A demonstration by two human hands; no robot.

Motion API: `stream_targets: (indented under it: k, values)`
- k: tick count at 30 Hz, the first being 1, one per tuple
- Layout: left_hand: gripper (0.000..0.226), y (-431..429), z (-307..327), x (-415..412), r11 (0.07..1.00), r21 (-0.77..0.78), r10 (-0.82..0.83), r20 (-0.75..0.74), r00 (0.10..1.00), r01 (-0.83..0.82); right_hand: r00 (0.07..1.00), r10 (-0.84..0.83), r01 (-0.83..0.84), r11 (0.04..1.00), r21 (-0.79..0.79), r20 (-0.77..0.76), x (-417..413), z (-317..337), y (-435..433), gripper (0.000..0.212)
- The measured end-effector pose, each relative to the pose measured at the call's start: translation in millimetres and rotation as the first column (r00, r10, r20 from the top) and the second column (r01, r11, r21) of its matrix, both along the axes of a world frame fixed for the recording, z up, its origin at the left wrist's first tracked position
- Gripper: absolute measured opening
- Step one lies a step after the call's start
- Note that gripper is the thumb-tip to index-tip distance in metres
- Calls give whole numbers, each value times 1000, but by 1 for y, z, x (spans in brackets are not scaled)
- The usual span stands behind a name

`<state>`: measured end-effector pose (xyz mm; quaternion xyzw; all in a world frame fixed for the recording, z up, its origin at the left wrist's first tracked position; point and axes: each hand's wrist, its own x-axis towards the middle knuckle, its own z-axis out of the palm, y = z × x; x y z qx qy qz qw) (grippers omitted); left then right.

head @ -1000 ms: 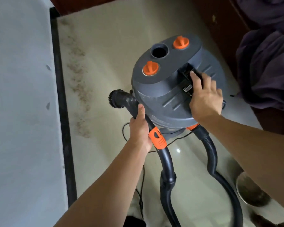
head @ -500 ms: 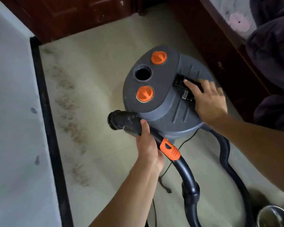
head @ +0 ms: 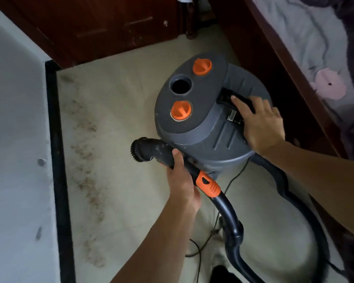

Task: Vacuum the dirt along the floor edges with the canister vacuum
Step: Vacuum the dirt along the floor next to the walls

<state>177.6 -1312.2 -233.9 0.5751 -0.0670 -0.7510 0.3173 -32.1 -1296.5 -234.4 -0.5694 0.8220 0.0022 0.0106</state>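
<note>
Since the earlier frame more of the wooden door and the bed has come into view at the top, and the metal bowl at lower right has left it; both hands keep their places. The grey canister vacuum stands upright on the pale floor, between the dirt and the bed frame. Its lid carries two orange knobs with an open port between them.

The right hand rests on the lid, fingers nearly straight, the index fingertip on the black handle recess. The left hand grips the black wand, fingers wrapped around it just ahead of the orange collar. The round brush nozzle points left, above the floor beside the canister.

The hose loops from the canister's base round the lower right. A thin power cord trails beneath. Brown dirt lies in a band along the black baseboard at the foot of the white wall, apart from the nozzle.
</note>
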Motion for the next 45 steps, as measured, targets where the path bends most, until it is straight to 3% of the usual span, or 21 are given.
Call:
stream_targets:
  k: [10,14,16,18,20,21,22,24,26,29,31,35,40,42,45]
  values:
    - [30,-21,4,5,996,53,58,140,989,-66,996,86,-86,995,57,1,-21,4,-45,87]
    - [25,-11,14,34,997,61,39,219,975,-54,1000,8,-7,992,126,-1,-7,16,-43,86]
    - [22,-3,17,58,997,53,41,254,966,-56,999,-27,26,999,25,40,21,25,-31,79]
    - [25,4,18,88,995,62,59,288,956,-80,980,133,-107,978,-177,145,69,30,-10,66]
    - [28,12,15,123,987,82,109,315,943,-141,880,341,-239,920,-312,332,128,24,19,47]
    - [28,17,12,143,981,89,136,321,937,-173,798,380,-273,920,-280,469,160,18,35,43]
    - [29,22,10,162,975,95,160,323,933,-200,716,327,-300,942,-150,617,191,14,51,45]
    - [30,34,1,201,966,101,195,317,928,-238,609,61,-351,915,200,790,246,-1,78,59]
    - [30,48,-10,239,958,111,223,290,931,-264,586,-86,-385,846,370,806,290,-26,98,60]
    - [32,71,-36,296,949,142,246,219,944,-280,633,-102,-363,837,410,767,342,-64,119,30]
    - [36,90,-63,335,971,132,173,183,968,-199,680,-85,-347,838,421,728,369,-95,129,20]
    - [19,137,-138,403,983,175,-102,330,938,45,760,-127,-243,855,459,638,396,-162,139,23]
    - [24,209,-251,472,962,258,-215,508,834,91,794,-112,-180,895,408,597,401,-249,141,24]
    - [29,237,-297,497,945,295,-296,583,757,142,775,-92,-221,888,404,626,410,-285,137,23]
    - [32,273,-359,528,886,380,-463,679,570,266,606,-229,-204,881,428,762,424,-341,133,20]
